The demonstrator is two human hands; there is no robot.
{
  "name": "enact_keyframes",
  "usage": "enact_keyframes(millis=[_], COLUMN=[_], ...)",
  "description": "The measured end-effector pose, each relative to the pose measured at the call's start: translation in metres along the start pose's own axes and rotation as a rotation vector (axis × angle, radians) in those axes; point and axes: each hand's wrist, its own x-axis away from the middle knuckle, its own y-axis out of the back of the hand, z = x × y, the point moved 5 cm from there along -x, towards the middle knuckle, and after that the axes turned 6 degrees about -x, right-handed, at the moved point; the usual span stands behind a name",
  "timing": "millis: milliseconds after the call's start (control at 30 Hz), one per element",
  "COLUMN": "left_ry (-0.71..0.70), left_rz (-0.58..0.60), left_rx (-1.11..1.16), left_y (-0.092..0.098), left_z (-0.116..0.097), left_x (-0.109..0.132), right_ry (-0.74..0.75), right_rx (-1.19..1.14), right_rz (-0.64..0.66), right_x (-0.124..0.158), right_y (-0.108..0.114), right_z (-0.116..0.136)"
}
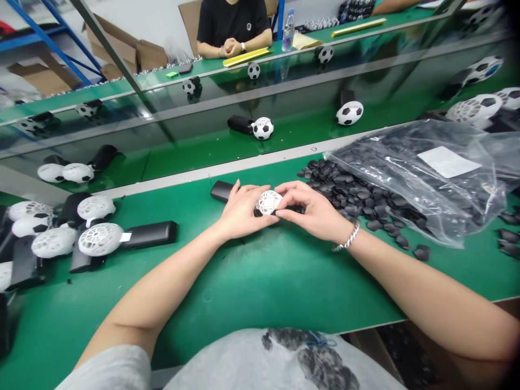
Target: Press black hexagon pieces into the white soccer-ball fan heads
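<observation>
A white openwork soccer-ball shell (pixel 270 201) lies between my two hands over the green table. My left hand (pixel 246 211) wraps round its left side, the thumb along the near edge. A black handle piece (pixel 221 190) sticks out behind the left hand and seems joined to the ball, though the hand covers the join. With thumb and fingers pinched, my right hand (pixel 311 210) presses a small black piece (pixel 274 212) against the ball's near right side. Close to the right hand is a pile of loose black panels (pixel 353 195).
A clear plastic bag (pixel 426 173) of black panels lies at the right. Several ball shells on black handles (pixel 101 239) stand at the left. Beyond a low white ledge (pixel 244 162), more balls (pixel 262 128) sit on a green belt. Across it sits a person (pixel 234 27) with clasped hands.
</observation>
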Motion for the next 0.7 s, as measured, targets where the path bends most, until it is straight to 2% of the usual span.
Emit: enact_keyframes(millis=[100,267,700], left_ry=[-0.004,-0.030,-0.086], left_rz=[0.001,0.032,0.008], left_rx=[0.017,0.043,-0.049], left_y=[0.001,0.001,0.001], left_z=[0.000,0.002,-0.002], left_x=[0.000,0.001,0.003], right_ry=[-0.045,-0.074,-0.037], right_rx=[-0.049,-0.087,-0.061], right_rz=[0.043,0.043,0.013], right_x=[-0.001,-0.003,0.005], right_y=[-0.001,-0.002,-0.007], right_z=[-0.003,-0.005,-0.013])
